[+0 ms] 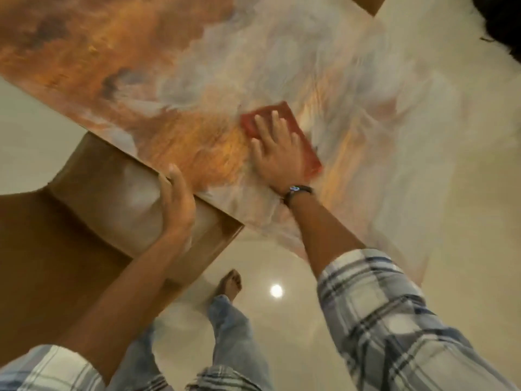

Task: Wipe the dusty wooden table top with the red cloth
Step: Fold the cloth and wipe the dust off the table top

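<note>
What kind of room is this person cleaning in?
Probably a room in a home. A glossy cream tiled floor mirrors a ceiling light, the person stands barefoot, and the right hand presses a red cloth on an orange-and-grey swirled wooden table top.

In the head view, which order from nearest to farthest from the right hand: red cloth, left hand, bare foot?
1. red cloth: directly under the right hand, touching.
2. left hand: to its left, gripping the table edge.
3. bare foot: below, on the floor.
</note>
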The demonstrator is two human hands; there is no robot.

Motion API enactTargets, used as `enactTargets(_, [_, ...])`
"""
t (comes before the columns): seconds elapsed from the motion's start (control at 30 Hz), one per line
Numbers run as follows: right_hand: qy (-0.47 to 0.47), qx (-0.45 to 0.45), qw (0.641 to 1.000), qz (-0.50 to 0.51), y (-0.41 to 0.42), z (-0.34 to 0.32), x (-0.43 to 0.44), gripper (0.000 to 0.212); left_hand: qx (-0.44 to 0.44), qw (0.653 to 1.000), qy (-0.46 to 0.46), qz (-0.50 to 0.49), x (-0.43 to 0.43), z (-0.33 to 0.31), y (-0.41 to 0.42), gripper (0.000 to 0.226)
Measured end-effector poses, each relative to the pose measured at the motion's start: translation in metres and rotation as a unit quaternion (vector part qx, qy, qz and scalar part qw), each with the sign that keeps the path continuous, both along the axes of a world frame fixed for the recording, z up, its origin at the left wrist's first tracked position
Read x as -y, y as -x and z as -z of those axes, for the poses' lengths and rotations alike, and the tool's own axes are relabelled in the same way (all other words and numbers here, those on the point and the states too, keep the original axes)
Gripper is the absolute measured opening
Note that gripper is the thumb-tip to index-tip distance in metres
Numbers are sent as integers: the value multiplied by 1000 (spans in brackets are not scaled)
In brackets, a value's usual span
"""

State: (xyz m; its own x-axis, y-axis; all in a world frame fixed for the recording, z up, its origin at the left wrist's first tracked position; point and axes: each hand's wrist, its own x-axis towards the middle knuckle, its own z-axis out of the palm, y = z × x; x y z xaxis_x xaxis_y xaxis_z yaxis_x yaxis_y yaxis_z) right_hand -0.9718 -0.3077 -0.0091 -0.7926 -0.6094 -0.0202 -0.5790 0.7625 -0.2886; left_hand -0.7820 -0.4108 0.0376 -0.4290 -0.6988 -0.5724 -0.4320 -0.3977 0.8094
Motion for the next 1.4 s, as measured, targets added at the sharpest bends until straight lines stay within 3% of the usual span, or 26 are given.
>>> enactTargets(0.07, [-26, -7, 999, 45, 41, -8, -67, 57, -4, 1000, -12, -7, -24, -9, 0, 79])
enactTargets(0.17, [-52, 7, 991, 120, 77, -17, -151, 65, -8, 1000, -13, -15, -38, -8, -2, 91])
enactTargets(0.23, [-63, 5, 983, 170, 83, -22, -190, 68, -17, 1000, -10, -19, -43, -6, -3, 87])
enactTargets(0.33, [-76, 24, 974, 212, 69, -21, -200, 66, -39, 999, 4, -25, -49, 0, -8, 90])
enactTargets(0.4, [-72, 22, 972, 221, 47, -13, -174, 62, -41, 998, 9, -42, -54, 3, -11, 78])
enactTargets(0.47, [-63, 8, 983, 173, 17, -7, -132, 58, -23, 997, -10, -66, -59, 5, -16, 69])
enactTargets(0.63, [-36, -10, 999, -27, -87, 1, -21, 51, -1, 995, -13, -94, -75, 10, -42, 71])
enactTargets(0.8, [6, -4, 998, -61, -105, -5, -41, 50, 13, 998, -5, -60, -89, 12, -51, 71])
enactTargets(0.9, [-16, -8, 1000, 17, -90, -9, -125, 51, 18, 999, -18, -19, -101, 12, -41, 72])
enactTargets(1.0, [-52, -24, 978, 198, -67, -13, -243, 54, 18, 999, -41, 16, -119, 8, -31, 72])
enactTargets(1.1, [-63, 80, 938, 331, -55, -23, -305, 56, -10, 998, -56, 30, -134, 10, -27, 68])
enactTargets(1.17, [-65, 83, 926, 361, -60, -18, -286, 58, -11, 997, -67, 32, -141, 15, -30, 66])
enactTargets(1.23, [-49, 44, 944, 324, -77, -10, -240, 58, -9, 997, -74, 32, -144, 17, -35, 65])
enactTargets(1.4, [-7, 28, 996, 87, -127, -1, -71, 52, 47, 997, -55, -18, -132, 25, -55, 73])
